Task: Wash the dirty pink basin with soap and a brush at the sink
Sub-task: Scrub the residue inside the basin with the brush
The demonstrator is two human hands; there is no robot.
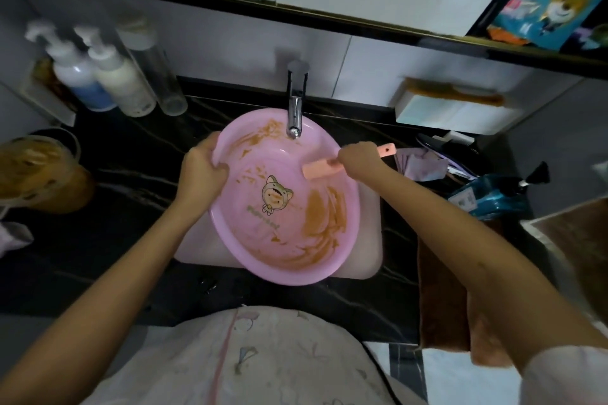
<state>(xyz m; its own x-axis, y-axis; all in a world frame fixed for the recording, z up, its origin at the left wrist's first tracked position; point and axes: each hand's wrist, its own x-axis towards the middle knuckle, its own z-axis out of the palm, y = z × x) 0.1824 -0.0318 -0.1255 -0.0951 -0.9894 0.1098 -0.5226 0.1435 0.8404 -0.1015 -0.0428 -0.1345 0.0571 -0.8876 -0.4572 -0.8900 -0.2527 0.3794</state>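
The dark veined worktop [131,174] runs out to both sides of the tap [295,115]. A pale sink [370,240] is set into it on the near side of the tap. The pink basin [240,240] lies across this sink, its far rim right under the tap's spout. Brown smears [324,217] streak the inside, most thickly on the wall nearer the person and right of the tap, with more just left of the spout. A cartoon print [275,196] sits on the basin floor.

A brown cloth [441,289] hangs over the worktop edge, well to the right of the tap and nearer the person. Two white pump bottles [98,76] stand far left of the tap by the wall.

The left hand [202,171] grips the basin rim left of the tap, fingers curled over the edge. The right hand [360,158] is closed round the handle of a pink brush [320,169], just right of the tap. The brush head lies against the basin's inner wall.
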